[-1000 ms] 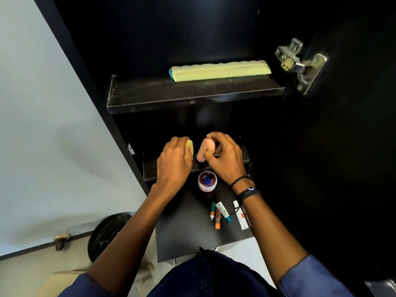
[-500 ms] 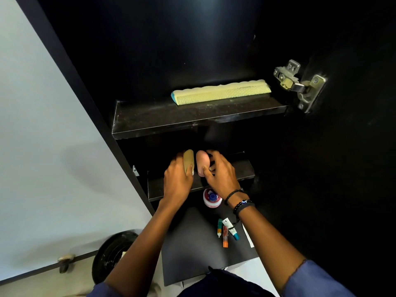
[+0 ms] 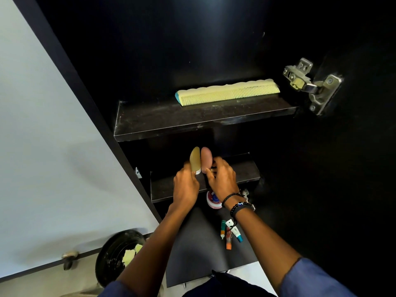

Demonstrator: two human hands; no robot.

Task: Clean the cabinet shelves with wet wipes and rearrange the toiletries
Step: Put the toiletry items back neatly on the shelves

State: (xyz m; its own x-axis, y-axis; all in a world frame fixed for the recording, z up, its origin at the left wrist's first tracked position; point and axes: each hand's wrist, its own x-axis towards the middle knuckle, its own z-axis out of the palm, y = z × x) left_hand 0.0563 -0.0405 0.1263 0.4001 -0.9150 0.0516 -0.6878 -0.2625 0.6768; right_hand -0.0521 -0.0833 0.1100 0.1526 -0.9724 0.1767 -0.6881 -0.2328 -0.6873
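Observation:
Two small bottles stand upright side by side on the middle shelf [image 3: 244, 174] of a black cabinet: a yellow one [image 3: 195, 160] and a pink one [image 3: 206, 157]. My left hand [image 3: 185, 186] grips the base of the yellow bottle. My right hand [image 3: 221, 179] holds the lower part of the pink bottle with its fingers around it. A long yellow comb [image 3: 228, 92] lies on the dusty upper shelf [image 3: 192, 121]. On the bottom shelf [image 3: 199, 249] lie a round red and white tin [image 3: 213, 202] and a few small tubes [image 3: 230, 233].
The cabinet door stands open at right on a metal hinge [image 3: 310, 84]. The white side panel [image 3: 42, 146] runs along the left. A black bin [image 3: 116, 254] with crumpled yellowish wipes sits on the floor at lower left.
The view tilted up and both hands pushed the two bottles farther onto the middle shelf and stood them upright together.

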